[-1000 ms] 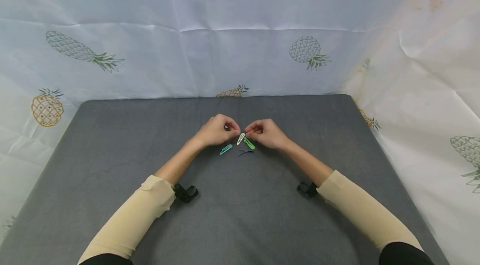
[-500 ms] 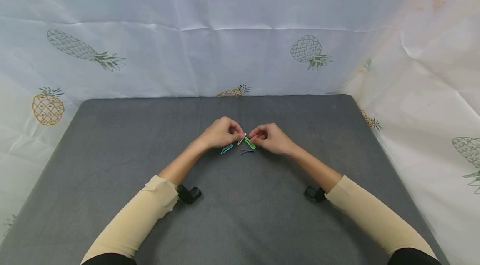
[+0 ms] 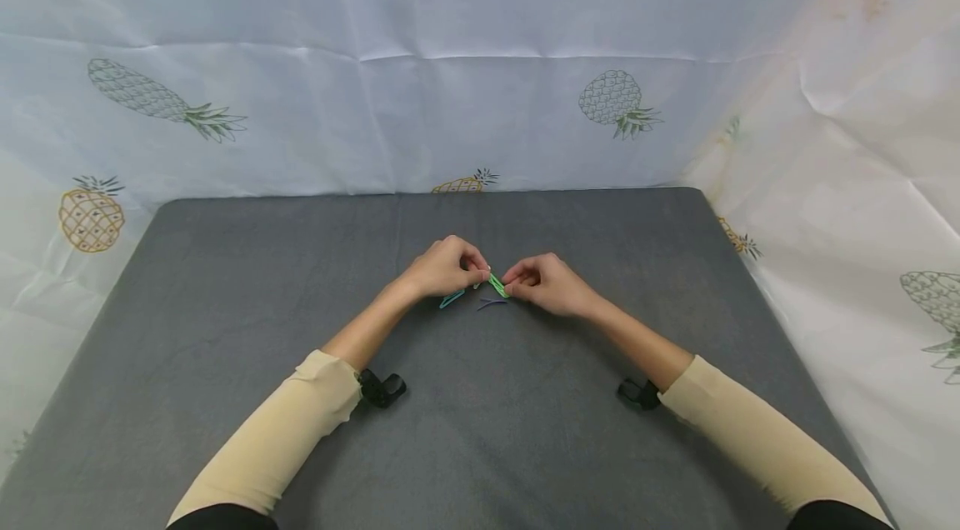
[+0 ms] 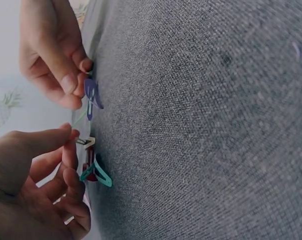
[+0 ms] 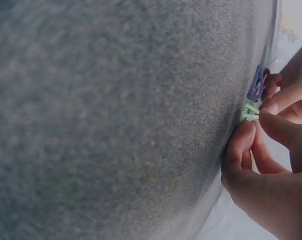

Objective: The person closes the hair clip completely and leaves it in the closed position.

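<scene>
Several small snap hair clips lie on the grey mat (image 3: pixel 225 280) between my two hands. My right hand (image 3: pixel 513 281) pinches one end of a green clip (image 3: pixel 497 286), which the right wrist view shows at my fingertips (image 5: pixel 250 111). My left hand (image 3: pixel 480 272) has its fingers curled and pinches a white clip (image 4: pixel 86 142), which the hand mostly hides in the head view. A teal clip (image 3: pixel 452 299) lies just below my left hand, and a purple clip (image 3: pixel 491 304) lies on the mat below the green one.
The mat ends at a pale pineapple-print sheet (image 3: pixel 480 97) that stands along the back and both sides. Black camera mounts sit on my left wrist (image 3: pixel 382 388) and right wrist (image 3: pixel 639 394).
Both hands have come down towards the mat and a little closer together. The white clip, plainly visible a second ago, is now mostly hidden under my left fingers.
</scene>
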Tool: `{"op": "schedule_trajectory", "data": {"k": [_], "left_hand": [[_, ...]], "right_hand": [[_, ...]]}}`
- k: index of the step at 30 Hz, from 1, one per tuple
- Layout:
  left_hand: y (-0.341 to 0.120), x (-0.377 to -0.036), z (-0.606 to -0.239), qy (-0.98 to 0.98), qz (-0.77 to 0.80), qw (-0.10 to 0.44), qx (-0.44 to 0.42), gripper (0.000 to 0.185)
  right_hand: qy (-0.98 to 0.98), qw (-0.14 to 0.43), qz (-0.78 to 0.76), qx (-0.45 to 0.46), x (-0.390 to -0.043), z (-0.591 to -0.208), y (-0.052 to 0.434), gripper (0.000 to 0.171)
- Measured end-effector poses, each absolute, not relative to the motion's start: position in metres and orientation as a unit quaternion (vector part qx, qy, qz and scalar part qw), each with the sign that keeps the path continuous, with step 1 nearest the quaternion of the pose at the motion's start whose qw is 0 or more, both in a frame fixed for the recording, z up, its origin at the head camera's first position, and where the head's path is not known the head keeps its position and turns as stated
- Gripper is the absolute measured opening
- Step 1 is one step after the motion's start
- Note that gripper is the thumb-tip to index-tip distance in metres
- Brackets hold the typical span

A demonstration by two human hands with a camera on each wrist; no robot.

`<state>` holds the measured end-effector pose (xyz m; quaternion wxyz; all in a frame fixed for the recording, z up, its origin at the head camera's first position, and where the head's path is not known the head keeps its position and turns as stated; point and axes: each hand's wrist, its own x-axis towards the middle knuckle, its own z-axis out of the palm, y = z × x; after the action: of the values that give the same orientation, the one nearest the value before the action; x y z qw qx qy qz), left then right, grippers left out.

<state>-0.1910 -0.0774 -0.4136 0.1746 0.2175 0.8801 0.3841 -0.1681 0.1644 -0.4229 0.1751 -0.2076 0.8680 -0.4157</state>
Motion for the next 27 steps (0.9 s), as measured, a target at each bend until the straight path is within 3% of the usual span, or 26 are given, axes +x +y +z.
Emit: {"op": "schedule_trajectory", "data": {"k": [27], "left_hand": [[-0.0747, -0.1915, -0.4183, 0.871, 0.4, 0.181, 0.221, 0.016]], "right_hand": [[0.892, 0.156, -0.378, -0.191, -0.1713, -0.4262, 0.1576, 0.018]]}}
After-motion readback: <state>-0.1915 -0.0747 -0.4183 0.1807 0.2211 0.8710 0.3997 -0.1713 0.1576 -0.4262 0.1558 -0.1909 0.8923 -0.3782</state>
